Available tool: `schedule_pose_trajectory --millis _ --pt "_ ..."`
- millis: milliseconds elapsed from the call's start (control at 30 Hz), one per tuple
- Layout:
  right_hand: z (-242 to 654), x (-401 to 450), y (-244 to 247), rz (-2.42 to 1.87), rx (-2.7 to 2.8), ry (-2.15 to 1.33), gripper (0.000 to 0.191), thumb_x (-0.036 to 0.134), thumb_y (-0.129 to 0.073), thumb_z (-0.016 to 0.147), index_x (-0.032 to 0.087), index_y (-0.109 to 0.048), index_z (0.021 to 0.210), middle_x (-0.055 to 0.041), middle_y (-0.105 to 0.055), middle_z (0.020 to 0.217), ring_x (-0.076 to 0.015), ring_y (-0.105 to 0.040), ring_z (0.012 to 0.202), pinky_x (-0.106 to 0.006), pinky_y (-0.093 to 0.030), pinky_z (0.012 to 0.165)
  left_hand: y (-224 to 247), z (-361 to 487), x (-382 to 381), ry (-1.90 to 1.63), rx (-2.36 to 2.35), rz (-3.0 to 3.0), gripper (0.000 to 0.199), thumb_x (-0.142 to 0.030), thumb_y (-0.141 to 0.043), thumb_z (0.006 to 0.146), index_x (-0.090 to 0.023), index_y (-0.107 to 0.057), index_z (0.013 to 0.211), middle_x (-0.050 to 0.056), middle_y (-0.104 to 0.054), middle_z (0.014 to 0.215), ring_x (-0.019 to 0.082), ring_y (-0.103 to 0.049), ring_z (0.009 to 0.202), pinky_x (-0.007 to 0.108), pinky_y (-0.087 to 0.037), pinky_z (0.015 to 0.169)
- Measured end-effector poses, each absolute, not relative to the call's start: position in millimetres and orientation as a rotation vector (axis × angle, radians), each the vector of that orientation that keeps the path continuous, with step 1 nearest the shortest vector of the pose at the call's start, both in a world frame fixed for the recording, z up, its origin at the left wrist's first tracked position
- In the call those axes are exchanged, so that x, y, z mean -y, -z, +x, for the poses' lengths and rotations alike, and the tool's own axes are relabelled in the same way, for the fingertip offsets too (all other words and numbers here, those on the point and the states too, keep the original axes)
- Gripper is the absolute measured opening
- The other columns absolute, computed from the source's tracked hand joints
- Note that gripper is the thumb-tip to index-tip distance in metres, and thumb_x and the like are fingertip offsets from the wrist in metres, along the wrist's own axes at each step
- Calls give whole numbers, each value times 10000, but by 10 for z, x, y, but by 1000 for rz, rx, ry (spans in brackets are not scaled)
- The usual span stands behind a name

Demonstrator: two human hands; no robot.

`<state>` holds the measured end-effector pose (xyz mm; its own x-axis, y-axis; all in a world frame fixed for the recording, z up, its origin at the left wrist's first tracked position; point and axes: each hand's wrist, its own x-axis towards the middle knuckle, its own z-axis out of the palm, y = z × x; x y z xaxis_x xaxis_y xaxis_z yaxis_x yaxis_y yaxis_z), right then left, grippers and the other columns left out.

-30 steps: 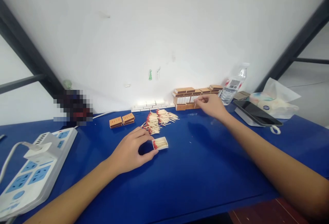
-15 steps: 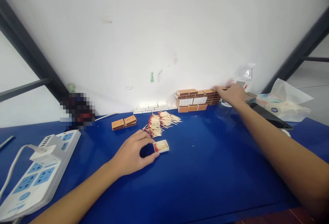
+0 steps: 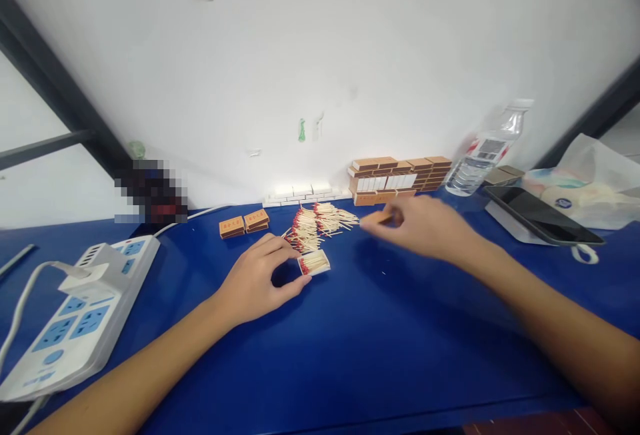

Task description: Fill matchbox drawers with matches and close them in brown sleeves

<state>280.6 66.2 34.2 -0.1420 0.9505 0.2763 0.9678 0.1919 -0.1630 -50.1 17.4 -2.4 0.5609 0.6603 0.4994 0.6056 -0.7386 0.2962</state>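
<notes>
My left hand (image 3: 263, 280) rests on the blue table, thumb and fingers closed on the left end of a small white matchbox tray (image 3: 320, 270). Red-tipped matches (image 3: 314, 262) lie in that tray. Just behind it spreads a heap of loose matches (image 3: 320, 225). Above the table to the right, my right hand (image 3: 423, 225) pinches an orange-brown matchbox cover (image 3: 379, 218), partly hidden by the fingers and slightly blurred. Against the wall stand stacked matchbox covers (image 3: 383, 163) and a low row of white trays (image 3: 303, 194). Two small piles of matchboxes (image 3: 244, 223) sit left of the heap.
A white power strip (image 3: 87, 325) with a plugged-in charger takes up the left side. At the back right stand a water bottle (image 3: 480, 152), a phone (image 3: 545, 214) and a tissue pack (image 3: 585, 195). A white wall rises directly behind the table.
My right hand has come away from the right end of the cover stack, moving left and nearer with a cover in its fingers. My left hand keeps hold of the tray. The view has shifted slightly.
</notes>
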Motion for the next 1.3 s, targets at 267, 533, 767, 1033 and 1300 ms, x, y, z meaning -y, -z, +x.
schedule_pose_trajectory --millis 267,533,767,1033,1300 --pt "2776 -596 -140 -1515 2510 -132 625 752 -783 756 221 -683 1069 -87 -715 993 -257 -656 788 -349 -452 637 42 -494 -194 -893 -1105 2693 268 -410 -727 954 -185 -738 1099 87 -729 1053 242 -657 977 446 -586 878" --pt "2772 -646 -156 -1173 2544 -473 351 514 -739 931 201 -712 1087 -48 -670 932 -202 -614 806 -321 -469 714 30 -502 -184 -866 -1114 2701 269 -398 -722 960 -179 -732 1115 89 -725 1050 241 -650 968 446 -582 869" --pt "2583 -449 -243 -1095 2535 -478 319 486 -761 925 194 -721 1048 -27 -686 887 -174 -597 762 -297 -431 682 40 -498 -173 -896 -1073 2708 258 -388 -734 960 -184 -723 1118 79 -731 1036 238 -652 967 433 -582 872" --pt "2553 -435 -214 -1091 2557 -505 297 452 -769 923 209 -745 1092 -15 -718 870 -171 -620 733 -297 -419 653 36 -499 -192 -920 -993 2712 282 -374 -751 961 -179 -719 1162 68 -749 995 229 -651 936 408 -572 844" --pt "2513 -397 -182 -976 2461 -508 320 464 -790 913 206 -759 1099 -33 -745 907 -179 -658 778 -297 -471 711 34 -495 -195 -967 -960 2700 305 -368 -762 963 -185 -717 1202 74 -759 1021 229 -658 952 405 -572 846"
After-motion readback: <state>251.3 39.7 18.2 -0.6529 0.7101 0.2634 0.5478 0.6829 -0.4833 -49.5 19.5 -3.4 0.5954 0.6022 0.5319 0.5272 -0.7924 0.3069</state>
